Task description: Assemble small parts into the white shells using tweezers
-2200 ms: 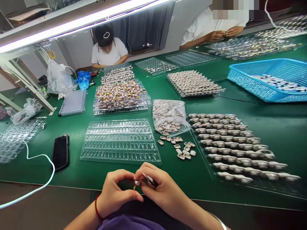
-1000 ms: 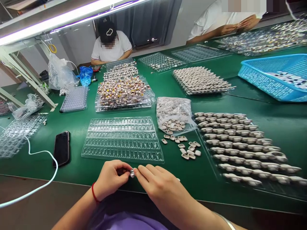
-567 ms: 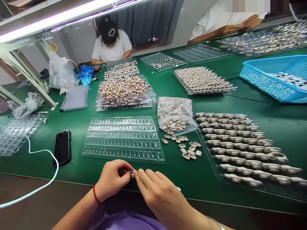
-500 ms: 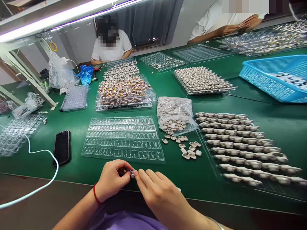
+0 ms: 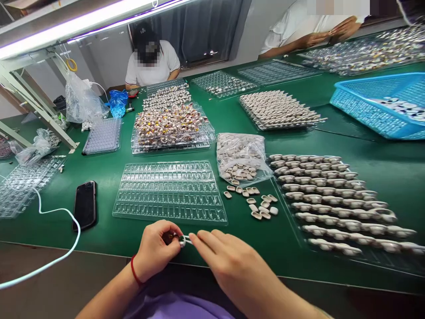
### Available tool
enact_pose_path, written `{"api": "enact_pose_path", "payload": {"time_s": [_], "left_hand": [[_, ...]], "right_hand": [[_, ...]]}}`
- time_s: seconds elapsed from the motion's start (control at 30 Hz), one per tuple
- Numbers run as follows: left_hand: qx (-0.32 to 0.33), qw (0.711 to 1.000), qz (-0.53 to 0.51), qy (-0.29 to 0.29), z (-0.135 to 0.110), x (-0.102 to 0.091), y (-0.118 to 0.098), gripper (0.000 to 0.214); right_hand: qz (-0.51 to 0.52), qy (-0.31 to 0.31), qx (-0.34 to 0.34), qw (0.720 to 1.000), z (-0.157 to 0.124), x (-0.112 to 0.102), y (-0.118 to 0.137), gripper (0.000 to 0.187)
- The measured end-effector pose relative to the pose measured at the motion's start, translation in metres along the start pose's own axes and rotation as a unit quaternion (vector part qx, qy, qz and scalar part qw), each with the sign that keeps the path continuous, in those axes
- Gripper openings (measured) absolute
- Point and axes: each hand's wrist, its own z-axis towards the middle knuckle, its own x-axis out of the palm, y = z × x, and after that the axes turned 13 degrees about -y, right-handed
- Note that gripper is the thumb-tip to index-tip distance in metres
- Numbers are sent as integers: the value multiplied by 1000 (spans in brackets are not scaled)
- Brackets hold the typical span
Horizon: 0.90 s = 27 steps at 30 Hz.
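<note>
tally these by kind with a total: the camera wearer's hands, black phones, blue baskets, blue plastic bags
Wearer's hands: 2, left hand and right hand
Black phone: 1
Blue basket: 1
Blue plastic bag: 1
Total: 5

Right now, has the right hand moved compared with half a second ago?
Yes, slightly: judged against the near right corner of the clear tray, the right hand has shifted right, away from the left hand.
</note>
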Motion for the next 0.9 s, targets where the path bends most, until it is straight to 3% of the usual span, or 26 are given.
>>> {"api": "enact_pose_path", "payload": {"time_s": [0.13,0.2,0.47,0.67,0.9], "left_hand": [[-60,993,-91,46,-1,-3,-4,10],[-74,988,-124,57,-1,-3,-8,11],[-118,959,-239,92,-1,-1,-19,19],[-153,944,-242,166,3,-16,-23,25],[-248,902,-313,164,4,-14,-23,32]], "right_hand": [[205,1,124,971,3,1,-20,31],[274,3,146,951,2,7,-22,29],[342,-53,85,934,-7,27,-13,32],[423,-77,100,897,-12,22,-20,27],[434,-78,118,890,-8,15,-18,28]]}}
